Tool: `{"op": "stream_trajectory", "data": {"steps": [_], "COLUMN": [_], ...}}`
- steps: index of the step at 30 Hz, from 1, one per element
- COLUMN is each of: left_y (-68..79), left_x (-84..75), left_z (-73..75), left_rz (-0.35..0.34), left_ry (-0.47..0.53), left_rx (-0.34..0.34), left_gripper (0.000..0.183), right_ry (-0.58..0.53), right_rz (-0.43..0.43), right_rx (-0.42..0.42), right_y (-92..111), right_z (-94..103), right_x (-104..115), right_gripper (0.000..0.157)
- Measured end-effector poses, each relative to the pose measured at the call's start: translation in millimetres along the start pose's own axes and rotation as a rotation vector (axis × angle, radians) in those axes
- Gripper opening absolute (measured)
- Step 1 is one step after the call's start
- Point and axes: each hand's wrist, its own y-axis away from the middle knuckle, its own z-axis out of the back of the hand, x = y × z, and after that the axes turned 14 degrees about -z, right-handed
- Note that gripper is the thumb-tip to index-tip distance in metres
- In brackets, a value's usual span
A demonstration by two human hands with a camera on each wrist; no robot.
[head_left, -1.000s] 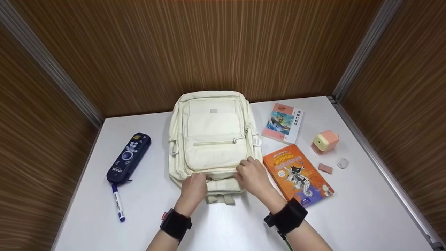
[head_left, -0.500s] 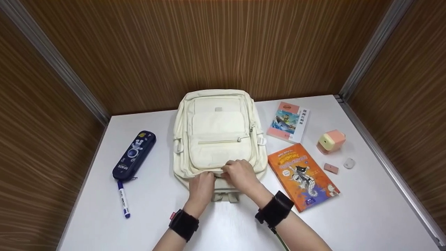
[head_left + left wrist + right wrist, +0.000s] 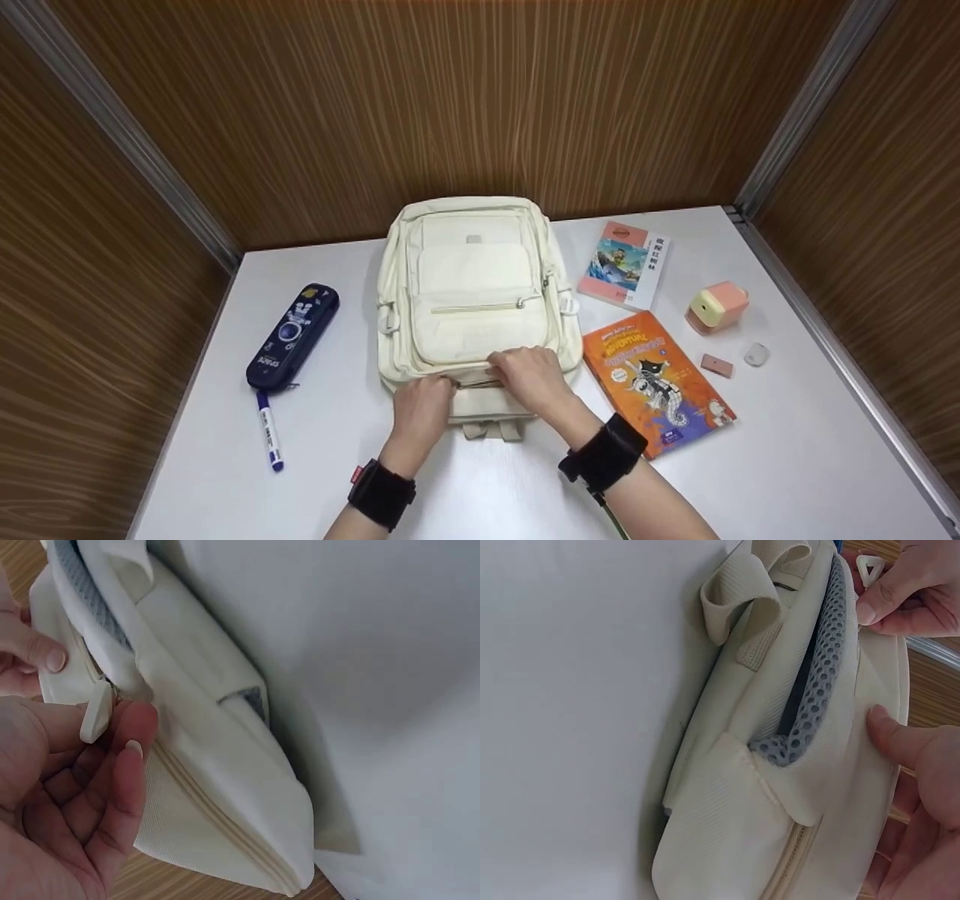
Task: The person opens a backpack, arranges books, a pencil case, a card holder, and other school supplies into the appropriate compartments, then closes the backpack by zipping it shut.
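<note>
Backpack (image 3: 480,270), cream-coloured, lies flat in the middle of your white table (image 3: 465,495), front pocket facing up, its far end near the wood-patterned wall (image 3: 480,97) at 12 o'clock. Taking the bag as the clock's centre, your left hand (image 3: 424,409) is at 7 o'clock, thumb and forefinger pinching the white zipper pull (image 3: 96,712) where it hangs on the zip. Your right hand (image 3: 532,379) sits at 5 o'clock, holding the bag's cloth edge with the thumb on one face and the fingers behind. Your right wrist view shows grey mesh padding (image 3: 826,664) beside the zip, and two straps (image 3: 491,430) poke out at 6 o'clock. At 9 o'clock a dark blue pencil case (image 3: 292,337) lies aslant, with a marker (image 3: 270,435) at 8 o'clock, one end right at the case's tip. You have a small book (image 3: 622,262) at 2 o'clock and an orange book (image 3: 656,386) at 4 o'clock, just beside the bag. Farther out at 3 o'clock stands a pink-and-yellow sharpener (image 3: 716,307), with a pinkish eraser (image 3: 717,366) and a small greyish lump (image 3: 756,354) near it.
</note>
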Motion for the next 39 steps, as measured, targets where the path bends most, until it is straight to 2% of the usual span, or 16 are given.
{"op": "stream_trajectory", "data": {"steps": [4,10,16,20,25,30,35,39], "left_y": [3.8,13.5,25.7,31.9,34.8,35.4,32.8,25.1], "left_x": [8.5,26.0,47.3,58.8,69.0,78.1,89.9,99.1], "left_z": [6.6,17.7,28.1,31.9,30.9,26.4,16.8,6.0], "left_rz": [0.039,0.100,0.185,0.216,0.248,0.291,0.332,0.342], "left_ry": [0.010,-0.003,0.008,-0.004,-0.010,0.007,0.025,0.026], "left_rx": [-0.006,0.006,0.015,0.002,0.015,0.026,0.018,0.008], "left_gripper": [0.011,0.012,0.014,0.012,0.013,0.011,0.014,0.014], "right_ry": [-0.016,-0.092,-0.118,-0.126,-0.159,-0.227,-0.245,-0.248], "right_rz": [0.010,0.018,0.032,0.040,0.053,0.138,0.190,0.221], "right_rx": [-0.012,-0.047,-0.053,-0.077,-0.088,-0.066,-0.052,-0.055], "right_y": [0.8,-0.7,-1.5,-0.8,-0.9,-3.6,-5.5,-5.3], "right_z": [4.9,14.4,18.9,20.0,23.1,25.8,27.2,28.9], "right_x": [-1.6,-3.0,-3.0,-3.6,-4.7,-7.3,-12.0,-15.9], "right_gripper": [0.014,0.004,0.007,0.007,0.007,0.010,0.010,0.010]}}
